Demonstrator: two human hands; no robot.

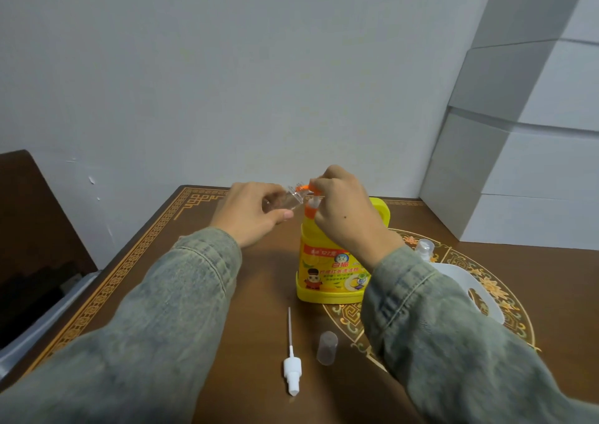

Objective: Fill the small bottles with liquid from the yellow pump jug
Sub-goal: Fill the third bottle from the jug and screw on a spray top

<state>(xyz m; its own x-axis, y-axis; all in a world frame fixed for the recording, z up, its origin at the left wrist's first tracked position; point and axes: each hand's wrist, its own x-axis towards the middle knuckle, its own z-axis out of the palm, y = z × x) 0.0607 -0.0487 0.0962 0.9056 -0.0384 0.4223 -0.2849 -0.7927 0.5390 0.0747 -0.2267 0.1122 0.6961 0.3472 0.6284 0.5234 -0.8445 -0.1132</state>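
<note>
The left hand (251,211) grips a small clear bottle (281,201), tilted, neck toward the orange spout (306,189) of the yellow jug (330,261) at frame centre. The right hand (343,201) is curled over the pump head, covering it from above. Judged step: filling this bottle, mouth held at the nozzle while the pump is worked. The next move calls for keeping the neck squarely under the spout and pressing evenly, since the opening is narrow and a miss would run down the jug. Whether the spout tip sits inside the neck or just beside it cannot be settled; the area is small and blurred. No liquid level can be read in the bottle. The pump head lies under the right hand. Lower centre on the table (259,281), a white sprayer (292,367) with its dip tube lies flat, a clear cap (327,347) near it. At right, behind the right sleeve, a white jug (466,285) and what appears to be a second capped bottle (425,249) are partly hidden.
</note>
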